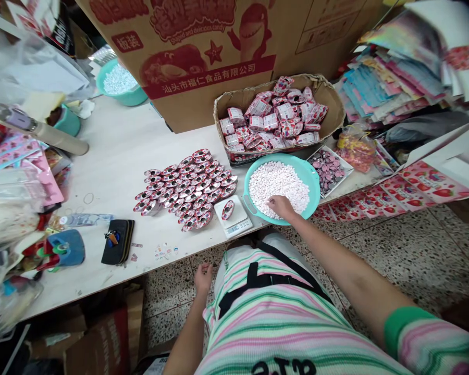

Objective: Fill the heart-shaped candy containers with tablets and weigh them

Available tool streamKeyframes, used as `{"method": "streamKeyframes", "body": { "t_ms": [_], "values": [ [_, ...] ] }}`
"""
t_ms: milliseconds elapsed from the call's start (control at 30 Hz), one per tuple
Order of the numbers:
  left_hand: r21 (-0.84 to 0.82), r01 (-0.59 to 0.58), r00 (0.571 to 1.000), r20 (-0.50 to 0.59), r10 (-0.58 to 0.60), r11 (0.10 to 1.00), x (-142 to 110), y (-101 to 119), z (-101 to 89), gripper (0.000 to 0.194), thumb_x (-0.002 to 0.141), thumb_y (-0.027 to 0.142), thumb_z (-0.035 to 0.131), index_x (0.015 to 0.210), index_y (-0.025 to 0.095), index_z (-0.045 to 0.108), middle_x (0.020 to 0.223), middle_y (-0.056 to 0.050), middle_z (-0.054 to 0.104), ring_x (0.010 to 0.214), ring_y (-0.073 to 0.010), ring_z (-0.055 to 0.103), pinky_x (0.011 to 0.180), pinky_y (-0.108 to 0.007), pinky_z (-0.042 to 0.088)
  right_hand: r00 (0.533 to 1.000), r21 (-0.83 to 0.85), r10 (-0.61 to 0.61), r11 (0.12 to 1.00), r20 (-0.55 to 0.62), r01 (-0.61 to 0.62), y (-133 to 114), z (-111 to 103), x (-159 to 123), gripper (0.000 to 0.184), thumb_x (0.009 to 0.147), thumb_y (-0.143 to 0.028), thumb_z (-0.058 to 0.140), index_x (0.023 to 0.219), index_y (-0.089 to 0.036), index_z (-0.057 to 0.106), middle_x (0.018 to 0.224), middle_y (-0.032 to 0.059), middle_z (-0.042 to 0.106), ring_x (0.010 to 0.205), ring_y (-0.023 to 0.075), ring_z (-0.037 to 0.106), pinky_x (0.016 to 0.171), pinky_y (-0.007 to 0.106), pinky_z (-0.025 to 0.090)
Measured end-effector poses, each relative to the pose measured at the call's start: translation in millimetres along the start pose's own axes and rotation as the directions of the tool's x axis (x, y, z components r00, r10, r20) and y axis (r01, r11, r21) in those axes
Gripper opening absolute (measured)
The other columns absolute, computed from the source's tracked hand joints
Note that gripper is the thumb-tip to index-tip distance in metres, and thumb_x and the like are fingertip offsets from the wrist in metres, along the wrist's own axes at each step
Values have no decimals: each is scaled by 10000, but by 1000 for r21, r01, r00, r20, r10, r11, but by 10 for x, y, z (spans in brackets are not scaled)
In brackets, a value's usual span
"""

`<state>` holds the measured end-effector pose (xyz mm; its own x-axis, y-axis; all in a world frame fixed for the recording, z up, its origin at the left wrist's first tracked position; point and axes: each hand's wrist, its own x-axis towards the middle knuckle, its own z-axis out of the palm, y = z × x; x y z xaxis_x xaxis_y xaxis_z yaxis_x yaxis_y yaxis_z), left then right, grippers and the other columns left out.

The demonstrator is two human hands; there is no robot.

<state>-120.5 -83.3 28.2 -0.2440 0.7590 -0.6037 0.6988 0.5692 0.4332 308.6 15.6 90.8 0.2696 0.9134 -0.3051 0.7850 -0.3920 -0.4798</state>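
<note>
My right hand (280,206) reaches into a turquoise basin (315,182) full of small white candies (277,179). Its fingers are drawn together at the surface of the candies, and whatever they pinch is hidden. Left of the basin, a small digital scale (240,228) carries one open-topped wrapper pouch (227,210) with a red and white print. Many similar open pouches (187,190) stand packed together beside the scale. Below the table edge, near my lap, my left hand (203,277) hangs with curled fingers and nothing visible in them.
A cut-down cardboard box (221,143) behind the basin holds filled packets (279,117). Right of the basin is a white tray (346,169) of small pink round pieces. A large carton (203,99) stands behind. A black wallet (118,241) and stapler-like blue object (66,247) lie left.
</note>
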Motion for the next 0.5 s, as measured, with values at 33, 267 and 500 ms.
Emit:
{"method": "streamKeyframes", "body": {
  "t_ms": [33,267,500],
  "values": [
    [3,2,1000,-1,-2,1000,-13,-10,-5,222,705,377,544,821,191,579,932,-88,689,900,-226,641,836,-338,468,1000,11,21,1000,-20,-21,-15,-9,-7,129,765,-233,544,755,-193,667,742,36,680,682,162,589,612,244,379],
    [4,15,1000,-4,-15,1000,-52,-58,10,237,703,374,526,808,170,585,903,-110,690,884,-235,645,821,-347,476,979,107,-55,991,-195,77,-436,-99,49,192,818,-262,495,890,-191,658,897,60,672,745,172,587,697,272,406],
    [-67,46,999,-15,-47,997,-141,-145,92,293,710,418,511,844,166,578,931,-110,681,901,-229,635,860,-355,467,934,159,-351,920,-64,357,-1126,181,87,167,818,-245,503,874,-223,658,900,39,664,737,158,577,706,261,407]
  ]
}}
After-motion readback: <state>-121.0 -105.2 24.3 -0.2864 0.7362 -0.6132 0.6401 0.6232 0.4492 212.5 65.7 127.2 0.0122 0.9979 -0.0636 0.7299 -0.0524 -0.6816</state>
